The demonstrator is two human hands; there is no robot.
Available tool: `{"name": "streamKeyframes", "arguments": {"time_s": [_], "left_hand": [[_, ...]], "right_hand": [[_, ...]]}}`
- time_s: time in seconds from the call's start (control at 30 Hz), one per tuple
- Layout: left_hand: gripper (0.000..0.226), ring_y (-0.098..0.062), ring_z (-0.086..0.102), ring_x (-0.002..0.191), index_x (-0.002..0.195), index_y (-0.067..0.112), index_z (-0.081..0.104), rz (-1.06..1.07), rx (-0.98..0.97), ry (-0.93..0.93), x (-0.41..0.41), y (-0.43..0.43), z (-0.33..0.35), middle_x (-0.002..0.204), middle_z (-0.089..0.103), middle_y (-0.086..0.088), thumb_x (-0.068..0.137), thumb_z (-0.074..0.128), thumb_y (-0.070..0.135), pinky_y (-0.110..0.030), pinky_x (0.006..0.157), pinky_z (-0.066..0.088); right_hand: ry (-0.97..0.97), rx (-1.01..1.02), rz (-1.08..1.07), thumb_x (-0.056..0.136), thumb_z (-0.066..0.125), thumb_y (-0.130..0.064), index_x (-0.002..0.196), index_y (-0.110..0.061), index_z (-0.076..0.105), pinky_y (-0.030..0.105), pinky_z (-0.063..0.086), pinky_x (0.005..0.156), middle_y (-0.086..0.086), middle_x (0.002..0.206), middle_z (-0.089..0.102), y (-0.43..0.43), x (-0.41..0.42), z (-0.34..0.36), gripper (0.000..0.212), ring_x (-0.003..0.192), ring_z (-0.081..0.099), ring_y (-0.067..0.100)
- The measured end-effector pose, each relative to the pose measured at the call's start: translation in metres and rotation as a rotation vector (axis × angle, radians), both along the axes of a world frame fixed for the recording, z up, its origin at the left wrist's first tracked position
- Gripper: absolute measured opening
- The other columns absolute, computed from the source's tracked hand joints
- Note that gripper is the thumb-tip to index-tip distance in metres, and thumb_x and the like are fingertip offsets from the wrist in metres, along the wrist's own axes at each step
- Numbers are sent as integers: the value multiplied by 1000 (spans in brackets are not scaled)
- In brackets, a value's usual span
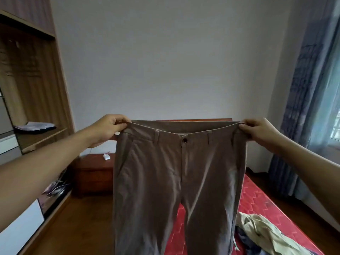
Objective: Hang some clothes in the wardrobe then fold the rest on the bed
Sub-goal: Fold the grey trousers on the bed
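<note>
The brown trousers, legs cut off by the frame's lower edge and hiding much of the red bed behind, hang lengthwise downward, waistband stretched level between the left hand and right hand, each pinching a waistband corner.

A home bedroom: a bed with a red mattress, a wooden wardrobe on the left, a nightstand, and curtains beside a window
</note>
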State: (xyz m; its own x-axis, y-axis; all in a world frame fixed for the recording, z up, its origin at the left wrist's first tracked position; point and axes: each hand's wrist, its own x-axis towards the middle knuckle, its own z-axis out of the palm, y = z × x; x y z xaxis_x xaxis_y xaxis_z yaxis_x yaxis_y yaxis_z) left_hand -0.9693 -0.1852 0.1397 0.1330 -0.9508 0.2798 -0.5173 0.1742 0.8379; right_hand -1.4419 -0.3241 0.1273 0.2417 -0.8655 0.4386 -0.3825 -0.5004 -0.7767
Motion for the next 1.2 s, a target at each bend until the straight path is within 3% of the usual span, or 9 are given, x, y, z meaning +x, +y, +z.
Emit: {"name": "streamKeyframes", "arguments": {"time_s": [0.13,0.27,0.43,0.57,0.77,0.83,1.0,1.1,1.2], "left_hand": [[28,-21,60,83,100,12,67,-20,96,76,-2,4,13,93,63,-11,108,41,17,-39,75,52],[32,-18,55,71,86,11,60,-65,145,210,-18,6,17,79,60,-9,105,36,19,-33,67,44],[24,-25,65,85,103,1,65,-149,167,90,-19,6,17,93,69,-13,95,64,23,-35,77,54],[11,-19,69,81,91,7,58,-106,26,7,-23,4,14,81,69,-2,94,62,17,-35,69,59],[14,-20,63,76,87,13,56,-85,-129,170,-29,-8,18,81,65,-5,99,58,19,-34,65,57],[17,-20,58,71,87,11,55,16,-178,74,-35,-19,18,80,60,-9,100,59,22,-34,61,56],[25,-23,53,71,89,10,53,223,-119,-336,-49,-47,11,81,56,-10,101,56,33,-40,62,50],[23,-23,54,75,90,10,51,233,-32,-309,-61,-57,5,87,57,-10,100,58,30,-39,63,51],[15,-24,55,81,89,14,50,262,51,-112,-87,-70,-1,90,57,-11,96,62,20,-41,71,52]], "right_hand": [[-29,41,59,101,58,-7,91,-13,76,39,53,77,6,83,71,3,-5,6,21,79,64,18],[-186,157,98,101,51,-4,96,-2,72,33,49,76,11,87,70,10,2,11,22,80,63,20],[-162,119,68,101,58,-12,84,-4,73,32,45,74,6,77,67,12,-8,12,24,77,58,18],[-106,121,39,100,61,-20,94,0,72,38,47,83,10,90,65,10,-20,9,24,86,59,20],[-525,172,13,99,60,-10,78,-11,67,22,51,56,1,63,63,5,-21,17,22,59,59,13],[-478,122,-62,99,60,-13,75,-13,68,25,50,58,1,63,63,-2,-18,17,25,59,57,14],[-69,-45,-299,98,60,-20,74,-12,67,32,41,67,2,70,62,-19,-16,7,26,69,53,18],[103,-55,-411,97,62,-21,78,-8,69,32,39,68,6,73,64,-25,-19,-4,24,73,56,23],[-51,151,-423,90,64,-8,92,4,70,31,43,63,10,77,63,-31,-15,-6,13,74,57,26]]}}
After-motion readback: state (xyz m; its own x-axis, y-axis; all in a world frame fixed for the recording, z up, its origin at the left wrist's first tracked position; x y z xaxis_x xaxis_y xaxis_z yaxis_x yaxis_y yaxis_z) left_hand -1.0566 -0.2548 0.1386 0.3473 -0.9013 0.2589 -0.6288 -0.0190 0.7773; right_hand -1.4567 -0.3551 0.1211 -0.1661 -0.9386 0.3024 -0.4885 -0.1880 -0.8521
